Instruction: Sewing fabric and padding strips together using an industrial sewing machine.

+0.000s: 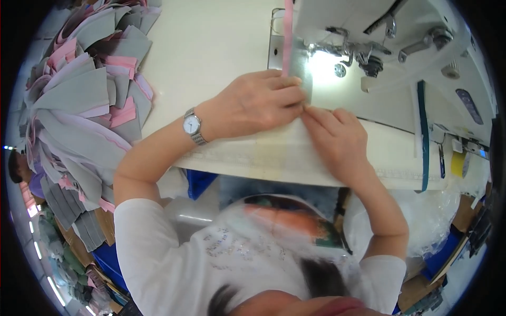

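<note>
A narrow pink fabric strip (288, 37) runs down from the top edge, over the metal plate of a white sewing machine (390, 100). Its lower end disappears under the fingers of my left hand (258, 102), which are bent and closed on it. My right hand (337, 137) is closed in a pinch, its fingertips meeting those of the left just in front of the plate. Whatever lies between the right fingertips is hidden. The machine's lamp brightly lights the spot beyond my hands, beside the presser parts (363, 55).
A large heap of grey and pink fabric pieces (79, 89) covers the left side of the white table (211, 47). Along the machine's right hangs a dark green strip (423, 137). Near the right table end is a yellow tape roll (459, 164), with clear plastic bags (421, 216) below.
</note>
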`<state>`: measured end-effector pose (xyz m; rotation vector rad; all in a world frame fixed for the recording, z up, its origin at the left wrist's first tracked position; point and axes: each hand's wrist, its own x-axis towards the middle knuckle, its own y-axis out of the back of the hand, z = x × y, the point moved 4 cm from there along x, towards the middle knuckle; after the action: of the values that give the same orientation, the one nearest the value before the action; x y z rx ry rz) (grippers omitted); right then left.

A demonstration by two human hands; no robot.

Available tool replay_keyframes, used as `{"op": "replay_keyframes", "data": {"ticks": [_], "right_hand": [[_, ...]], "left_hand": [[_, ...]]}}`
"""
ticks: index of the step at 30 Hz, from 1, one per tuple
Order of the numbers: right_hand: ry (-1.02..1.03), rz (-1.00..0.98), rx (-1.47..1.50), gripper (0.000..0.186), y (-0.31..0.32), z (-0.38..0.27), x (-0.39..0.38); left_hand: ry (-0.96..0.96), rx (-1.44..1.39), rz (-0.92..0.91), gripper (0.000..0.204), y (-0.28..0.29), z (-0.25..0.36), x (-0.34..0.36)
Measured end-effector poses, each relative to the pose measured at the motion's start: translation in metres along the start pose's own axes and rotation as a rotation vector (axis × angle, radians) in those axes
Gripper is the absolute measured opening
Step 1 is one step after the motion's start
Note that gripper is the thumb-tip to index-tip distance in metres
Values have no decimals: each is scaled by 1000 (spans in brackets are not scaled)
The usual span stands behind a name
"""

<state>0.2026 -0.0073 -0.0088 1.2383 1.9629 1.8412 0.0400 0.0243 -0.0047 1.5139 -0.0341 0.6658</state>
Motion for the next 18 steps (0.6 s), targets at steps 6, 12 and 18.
{"op": "replay_keyframes", "data": {"ticks": [6,12,18], "right_hand": [[96,28,-32,30,-5,14,5],[-41,-22,-123,25,-20,37,25],[-36,145,-254,24,-24,46,31]], "left_hand": [[15,39,-59,16,-2,-12,1],[158,28,-44,22,-1,-40,6],[194,45,149,12,-8,-56,3]]}}
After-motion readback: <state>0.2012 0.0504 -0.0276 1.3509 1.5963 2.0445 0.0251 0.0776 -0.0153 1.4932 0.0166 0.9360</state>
